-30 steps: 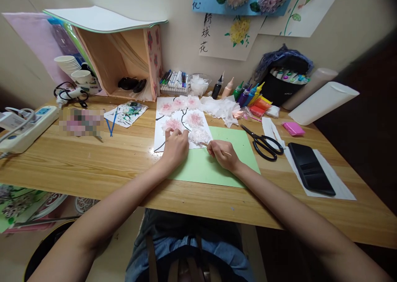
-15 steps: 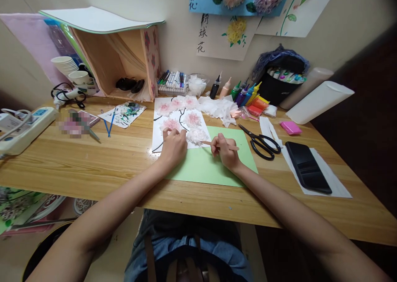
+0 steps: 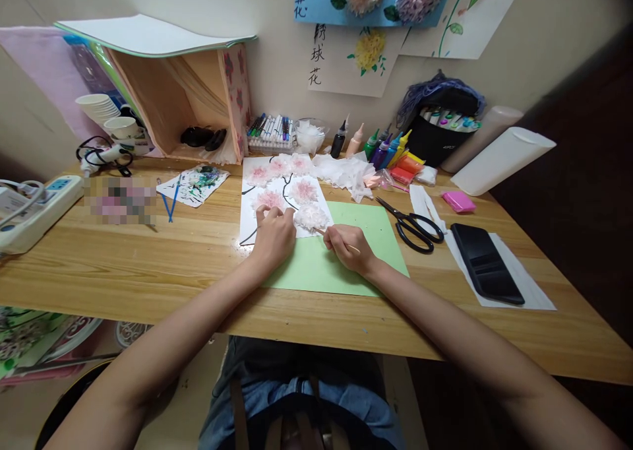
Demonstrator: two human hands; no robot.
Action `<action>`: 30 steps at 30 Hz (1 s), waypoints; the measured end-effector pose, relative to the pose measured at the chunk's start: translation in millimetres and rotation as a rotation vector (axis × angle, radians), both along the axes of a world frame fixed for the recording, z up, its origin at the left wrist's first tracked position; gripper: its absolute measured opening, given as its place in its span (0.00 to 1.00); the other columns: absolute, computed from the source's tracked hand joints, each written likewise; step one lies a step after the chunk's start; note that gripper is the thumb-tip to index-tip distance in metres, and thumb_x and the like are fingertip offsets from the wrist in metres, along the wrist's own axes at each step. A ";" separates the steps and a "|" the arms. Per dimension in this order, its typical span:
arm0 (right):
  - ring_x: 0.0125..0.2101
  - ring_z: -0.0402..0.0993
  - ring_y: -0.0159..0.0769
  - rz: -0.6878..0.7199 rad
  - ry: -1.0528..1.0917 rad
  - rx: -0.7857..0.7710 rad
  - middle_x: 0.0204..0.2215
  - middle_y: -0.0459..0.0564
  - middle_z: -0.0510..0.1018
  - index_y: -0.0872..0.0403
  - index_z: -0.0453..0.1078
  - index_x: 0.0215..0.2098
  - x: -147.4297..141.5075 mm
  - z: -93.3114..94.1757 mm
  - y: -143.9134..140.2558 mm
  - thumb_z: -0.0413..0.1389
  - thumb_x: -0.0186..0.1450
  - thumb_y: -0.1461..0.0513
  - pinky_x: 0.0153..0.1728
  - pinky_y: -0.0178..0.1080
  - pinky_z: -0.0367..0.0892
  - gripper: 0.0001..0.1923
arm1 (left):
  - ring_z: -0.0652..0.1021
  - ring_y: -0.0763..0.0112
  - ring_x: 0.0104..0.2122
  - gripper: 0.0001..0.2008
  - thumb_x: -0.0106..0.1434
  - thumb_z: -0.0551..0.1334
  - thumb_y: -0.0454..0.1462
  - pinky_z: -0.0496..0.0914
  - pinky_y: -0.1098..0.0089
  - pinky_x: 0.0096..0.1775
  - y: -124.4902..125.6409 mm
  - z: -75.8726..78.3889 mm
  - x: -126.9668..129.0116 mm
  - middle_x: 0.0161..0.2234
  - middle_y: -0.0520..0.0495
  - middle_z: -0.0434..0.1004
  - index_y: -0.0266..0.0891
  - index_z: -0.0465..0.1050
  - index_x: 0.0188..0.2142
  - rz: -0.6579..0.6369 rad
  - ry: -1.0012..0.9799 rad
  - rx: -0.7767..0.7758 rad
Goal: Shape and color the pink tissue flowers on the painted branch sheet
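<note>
My left hand (image 3: pixel 274 234) rests with curled fingers on a white sheet (image 3: pixel 247 206) that bears black branch lines and several pink tissue flowers. My right hand (image 3: pixel 346 247) pinches a thin wooden stick (image 3: pixel 354 248) whose tip touches the nearest tissue flower (image 3: pixel 310 216). Both hands lie over the upper edge of a green paper sheet (image 3: pixel 346 272) on the wooden desk (image 3: pixel 148 265).
Black scissors (image 3: pixel 413 225) lie right of the green sheet, then a black phone (image 3: pixel 487 264) on white paper and a pink block (image 3: pixel 459 201). Glue bottles (image 3: pixel 380 148), a marker tray (image 3: pixel 271 132), loose tissue (image 3: pixel 346 171) and a wooden box (image 3: pixel 188 100) line the wall. A power strip (image 3: pixel 34 206) sits far left.
My right hand turned the stick from lying flat across my fingers to pointing its tip into the nearest flower. My left hand stayed on the white sheet.
</note>
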State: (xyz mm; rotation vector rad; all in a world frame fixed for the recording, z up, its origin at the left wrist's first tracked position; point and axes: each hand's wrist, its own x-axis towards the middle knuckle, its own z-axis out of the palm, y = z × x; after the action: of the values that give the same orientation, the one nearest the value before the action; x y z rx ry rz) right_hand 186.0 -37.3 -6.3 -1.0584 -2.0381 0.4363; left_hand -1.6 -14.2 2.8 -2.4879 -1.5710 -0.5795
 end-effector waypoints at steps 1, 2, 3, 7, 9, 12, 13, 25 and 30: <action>0.19 0.62 0.31 0.012 -0.019 0.021 0.16 0.46 0.66 0.52 0.58 0.19 0.4 -1.5 0.2 0.35 0.72 0.52 0.27 0.37 0.59 0.27 | 0.75 0.56 0.37 0.18 0.64 0.47 0.29 0.53 0.55 0.50 -0.1 -0.2 0.0 0.29 0.38 0.77 0.30 0.73 0.46 0.001 -0.005 -0.001; 0.19 0.63 0.31 0.021 -0.037 0.040 0.16 0.46 0.66 0.52 0.58 0.19 0.3 -2.7 0.7 0.35 0.72 0.53 0.27 0.37 0.58 0.27 | 0.75 0.56 0.37 0.18 0.64 0.47 0.29 0.53 0.55 0.50 -0.1 -0.3 0.0 0.29 0.38 0.77 0.30 0.73 0.46 0.001 -0.009 -0.001; 0.19 0.63 0.31 0.027 -0.052 0.056 0.16 0.47 0.66 0.52 0.58 0.19 -0.1 -3.7 1.3 0.36 0.72 0.54 0.26 0.37 0.58 0.26 | 0.75 0.56 0.37 0.18 0.64 0.47 0.29 0.53 0.55 0.50 -0.2 -0.5 -0.1 0.29 0.38 0.77 0.30 0.73 0.46 -0.001 -0.011 -0.001; 0.19 0.61 0.31 0.046 -0.082 0.116 0.16 0.46 0.66 0.52 0.58 0.20 -0.1 -4.0 2.7 0.37 0.73 0.58 0.25 0.36 0.57 0.24 | 0.75 0.57 0.37 0.17 0.64 0.47 0.29 0.53 0.55 0.51 0.0 -1.1 -1.4 0.29 0.39 0.77 0.31 0.73 0.45 -0.016 -0.001 0.012; 0.18 0.60 0.30 0.051 -0.073 0.143 0.16 0.45 0.64 0.52 0.57 0.20 3.2 -3.0 1.7 0.36 0.73 0.59 0.25 0.36 0.57 0.24 | 0.75 0.57 0.38 0.17 0.64 0.48 0.30 0.54 0.55 0.51 0.3 -0.9 -2.3 0.29 0.39 0.77 0.31 0.73 0.44 -0.014 -0.006 0.015; 0.18 0.58 0.29 0.073 -0.063 0.179 0.15 0.44 0.63 0.51 0.56 0.20 9.4 -2.3 0.1 0.34 0.73 0.60 0.25 0.35 0.57 0.24 | 0.76 0.58 0.37 0.16 0.65 0.49 0.31 0.55 0.54 0.51 0.4 0.6 -3.8 0.28 0.40 0.77 0.33 0.73 0.44 0.002 -0.024 -0.002; 0.18 0.58 0.29 0.085 -0.069 0.187 0.15 0.44 0.63 0.51 0.56 0.20 10.7 -2.5 0.1 0.34 0.73 0.60 0.24 0.35 0.56 0.24 | 0.76 0.58 0.37 0.16 0.65 0.49 0.31 0.55 0.54 0.50 0.3 1.4 -4.2 0.28 0.40 0.77 0.33 0.73 0.44 0.005 -0.030 -0.011; 0.19 0.56 0.31 0.112 -0.087 0.183 0.15 0.44 0.63 0.51 0.57 0.21 7.7 -1.8 7.9 0.37 0.71 0.64 0.23 0.37 0.53 0.21 | 0.77 0.62 0.40 0.13 0.67 0.51 0.32 0.54 0.56 0.52 -2.7 15.5 -9.1 0.38 0.42 0.81 0.36 0.69 0.47 -0.025 -0.050 -0.154; 0.16 0.52 0.30 0.101 0.107 0.135 0.12 0.42 0.59 0.50 0.54 0.19 24.3 3.4 6.6 0.36 0.71 0.63 0.21 0.37 0.51 0.22 | 0.77 0.62 0.42 0.12 0.67 0.52 0.32 0.54 0.56 0.52 -3.4 19.6 -11.8 0.39 0.43 0.81 0.37 0.68 0.47 -0.039 -0.054 -0.192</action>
State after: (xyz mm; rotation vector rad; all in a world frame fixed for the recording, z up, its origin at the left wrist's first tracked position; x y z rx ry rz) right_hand 210.3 -30.7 -2.9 -0.8364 -2.0016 0.3931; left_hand -13.4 -17.6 22.4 -2.6677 -1.6744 -0.5284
